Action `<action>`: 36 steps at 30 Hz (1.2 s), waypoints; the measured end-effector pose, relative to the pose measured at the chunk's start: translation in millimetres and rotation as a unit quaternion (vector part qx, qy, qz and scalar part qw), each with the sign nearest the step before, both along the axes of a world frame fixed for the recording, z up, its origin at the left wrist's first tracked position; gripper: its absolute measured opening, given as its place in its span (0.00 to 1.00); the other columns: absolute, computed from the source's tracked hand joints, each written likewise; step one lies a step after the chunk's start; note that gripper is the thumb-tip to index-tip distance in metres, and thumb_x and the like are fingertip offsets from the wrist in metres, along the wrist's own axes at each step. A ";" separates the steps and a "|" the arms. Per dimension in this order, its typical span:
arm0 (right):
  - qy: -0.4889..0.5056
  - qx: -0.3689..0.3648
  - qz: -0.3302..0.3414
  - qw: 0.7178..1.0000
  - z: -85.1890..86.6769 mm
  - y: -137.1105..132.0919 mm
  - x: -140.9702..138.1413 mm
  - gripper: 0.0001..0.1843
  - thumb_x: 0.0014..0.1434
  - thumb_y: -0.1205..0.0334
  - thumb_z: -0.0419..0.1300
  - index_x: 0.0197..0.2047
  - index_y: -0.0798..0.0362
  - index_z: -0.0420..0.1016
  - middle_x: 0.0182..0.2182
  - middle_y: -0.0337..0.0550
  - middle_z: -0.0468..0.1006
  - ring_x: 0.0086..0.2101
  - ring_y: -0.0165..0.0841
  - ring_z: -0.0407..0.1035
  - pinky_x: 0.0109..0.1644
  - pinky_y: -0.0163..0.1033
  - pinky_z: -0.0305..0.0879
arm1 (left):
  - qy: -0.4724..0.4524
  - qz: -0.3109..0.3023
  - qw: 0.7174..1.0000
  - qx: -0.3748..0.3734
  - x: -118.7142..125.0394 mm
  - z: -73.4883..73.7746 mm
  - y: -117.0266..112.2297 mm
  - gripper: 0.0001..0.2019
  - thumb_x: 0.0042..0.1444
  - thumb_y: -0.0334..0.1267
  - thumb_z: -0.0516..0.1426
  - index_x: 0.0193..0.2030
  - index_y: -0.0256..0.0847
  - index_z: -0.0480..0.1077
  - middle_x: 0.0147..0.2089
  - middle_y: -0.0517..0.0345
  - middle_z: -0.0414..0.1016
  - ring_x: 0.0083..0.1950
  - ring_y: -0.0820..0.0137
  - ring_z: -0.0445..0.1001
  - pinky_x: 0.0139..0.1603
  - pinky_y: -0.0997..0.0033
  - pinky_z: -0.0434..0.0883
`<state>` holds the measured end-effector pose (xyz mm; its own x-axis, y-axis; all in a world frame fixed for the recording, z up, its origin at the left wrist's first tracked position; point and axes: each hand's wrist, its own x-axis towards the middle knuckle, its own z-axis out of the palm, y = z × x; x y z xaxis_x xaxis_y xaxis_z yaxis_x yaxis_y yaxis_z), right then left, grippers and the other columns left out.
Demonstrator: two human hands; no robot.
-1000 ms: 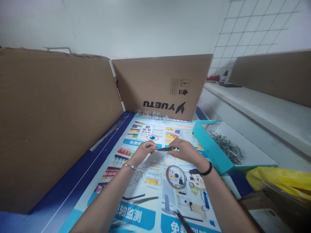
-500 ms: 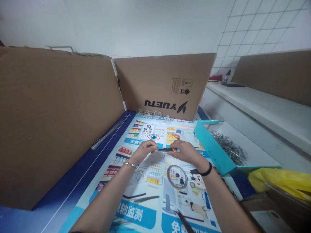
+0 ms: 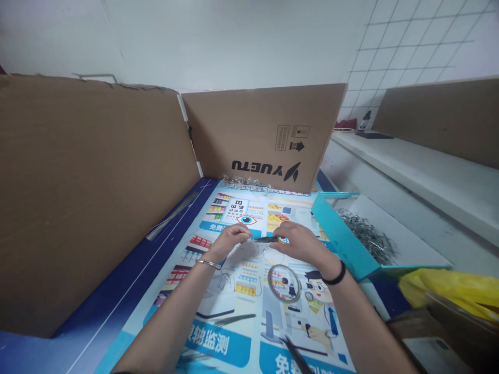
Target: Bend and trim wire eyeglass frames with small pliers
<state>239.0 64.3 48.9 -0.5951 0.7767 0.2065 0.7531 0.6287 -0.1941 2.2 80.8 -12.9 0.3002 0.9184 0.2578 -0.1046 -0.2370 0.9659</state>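
My right hand (image 3: 298, 241) is closed around a dark, pointed tool that looks like needle-nose pliers (image 3: 265, 239), its tip aimed left. Facing it, my left hand (image 3: 233, 239) pinches something too thin to make out, right at the tool's tip. Both hands are just above the printed table mat (image 3: 253, 306). Below them lies a round ring like a tape roll or wire coil (image 3: 268, 283). Thin bent wires (image 3: 223, 281) rest near my left wrist, and a bundle of dark straight strips (image 3: 235, 319) lies closer to me.
On the right, a teal box (image 3: 346, 241) holds a heap of metal wire pieces (image 3: 366, 236). Cardboard panels (image 3: 257, 124) wall the back and left. Small wire pieces (image 3: 244, 181) lie along the back. A dark pointed tool (image 3: 297, 357) is at the front, a yellow bag (image 3: 452, 291) at right.
My left hand has shifted slightly left, away from the tool's tip. My right hand and the tool have barely moved.
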 end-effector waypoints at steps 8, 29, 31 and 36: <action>0.028 0.021 0.034 0.999 31.1 -18.5 10.2 0.14 0.59 0.51 0.54 0.38 0.50 0.75 0.35 0.43 0.77 0.41 0.36 0.69 0.44 0.39 0.61 | -0.123 -0.076 0.989 -0.015 -4.6 2.4 0.8 0.09 0.46 0.39 0.63 0.24 0.35 0.71 0.26 0.59 0.66 0.28 0.74 0.64 0.30 0.73 0.60; -0.009 0.050 0.010 0.999 30.0 -27.5 -9.2 0.13 0.58 0.51 0.56 0.38 0.50 0.75 0.33 0.44 0.76 0.39 0.37 0.68 0.43 0.40 0.60 | -0.111 -0.112 0.988 -0.011 -2.0 9.6 -5.6 0.08 0.45 0.39 0.64 0.24 0.36 0.74 0.25 0.58 0.67 0.27 0.74 0.64 0.31 0.72 0.59; -0.017 0.050 0.003 0.999 28.9 -27.2 -11.1 0.13 0.57 0.51 0.56 0.38 0.50 0.75 0.33 0.44 0.76 0.39 0.37 0.69 0.43 0.40 0.60 | -0.104 -0.105 0.989 -0.008 -1.6 9.4 -4.7 0.08 0.45 0.39 0.63 0.23 0.36 0.73 0.25 0.58 0.67 0.28 0.74 0.64 0.31 0.72 0.59; -0.027 0.055 -0.011 0.998 23.9 -24.9 -14.2 0.13 0.58 0.52 0.56 0.38 0.51 0.76 0.33 0.45 0.76 0.39 0.37 0.69 0.42 0.39 0.61 | -0.108 -0.089 0.990 -0.021 -2.7 4.6 -1.2 0.07 0.45 0.37 0.63 0.23 0.36 0.73 0.26 0.59 0.67 0.27 0.75 0.63 0.30 0.73 0.58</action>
<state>224.8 39.3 72.8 -0.5914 0.7640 0.2581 0.7741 0.6275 -0.0835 -0.5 79.6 -8.2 0.4009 0.8668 0.2966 -0.3460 -0.1565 0.9251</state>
